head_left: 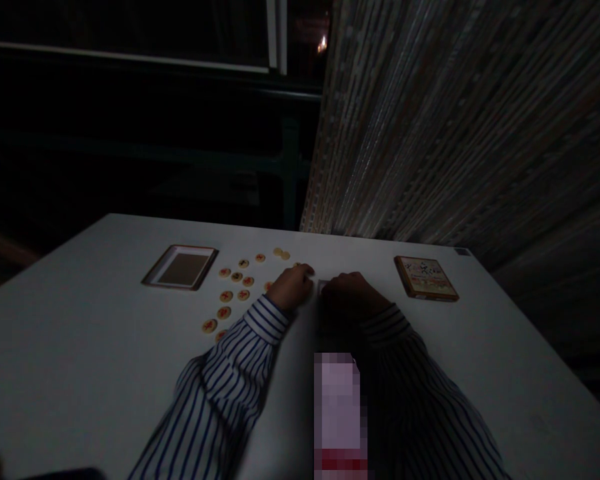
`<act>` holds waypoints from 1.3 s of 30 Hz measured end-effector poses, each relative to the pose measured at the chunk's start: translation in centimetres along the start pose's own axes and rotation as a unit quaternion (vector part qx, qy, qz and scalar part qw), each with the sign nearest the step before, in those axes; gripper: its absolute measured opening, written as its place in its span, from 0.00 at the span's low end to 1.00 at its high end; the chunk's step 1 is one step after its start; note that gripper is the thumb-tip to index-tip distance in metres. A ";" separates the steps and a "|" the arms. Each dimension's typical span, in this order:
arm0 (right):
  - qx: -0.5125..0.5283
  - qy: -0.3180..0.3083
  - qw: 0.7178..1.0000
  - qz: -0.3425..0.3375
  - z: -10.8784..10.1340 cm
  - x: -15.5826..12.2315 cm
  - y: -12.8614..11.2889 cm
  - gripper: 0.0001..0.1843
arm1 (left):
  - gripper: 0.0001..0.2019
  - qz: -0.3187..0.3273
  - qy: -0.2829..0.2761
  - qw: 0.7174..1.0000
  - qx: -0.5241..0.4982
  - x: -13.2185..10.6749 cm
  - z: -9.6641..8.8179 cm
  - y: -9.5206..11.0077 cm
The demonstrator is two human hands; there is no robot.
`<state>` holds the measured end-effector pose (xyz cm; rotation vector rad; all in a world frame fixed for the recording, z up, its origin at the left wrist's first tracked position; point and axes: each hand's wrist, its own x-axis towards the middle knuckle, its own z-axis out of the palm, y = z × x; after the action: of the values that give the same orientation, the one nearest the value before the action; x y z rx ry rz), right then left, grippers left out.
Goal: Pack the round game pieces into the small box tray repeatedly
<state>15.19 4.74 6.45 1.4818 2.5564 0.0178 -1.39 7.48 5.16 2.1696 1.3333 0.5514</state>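
Several round wooden game pieces (236,279) with red and dark marks lie scattered on a white table (80,333). My left hand (293,287) rests curled at the right end of the scatter, its fingertips over one piece near the middle. My right hand (353,293) lies beside it in shadow, fingers bent down over a small pale object (322,287) that I cannot make out. Both arms wear blue-striped white sleeves.
An open shallow box tray (181,267) sits at the left of the pieces. A square box lid (426,277) with a printed picture lies at the right. A ribbed wall (455,120) rises behind the table's right side. The room is dark.
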 end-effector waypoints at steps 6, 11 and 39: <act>-0.009 -0.008 1.000 0.001 -0.3 -0.1 -0.2 0.12 | 0.15 0.000 -0.002 1.000 0.004 0.0 -0.2 0.2; 0.006 0.004 1.000 -0.002 -0.6 -0.3 -0.3 0.11 | 0.14 0.001 -0.007 1.000 0.021 0.1 0.0 0.0; 0.003 0.007 1.000 0.001 -0.4 -0.2 0.0 0.12 | 0.14 -0.003 -0.007 1.000 0.008 -0.1 -0.3 0.0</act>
<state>15.16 4.61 6.90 1.4909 2.5694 0.0202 -1.61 7.47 5.41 2.1769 1.3401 0.5241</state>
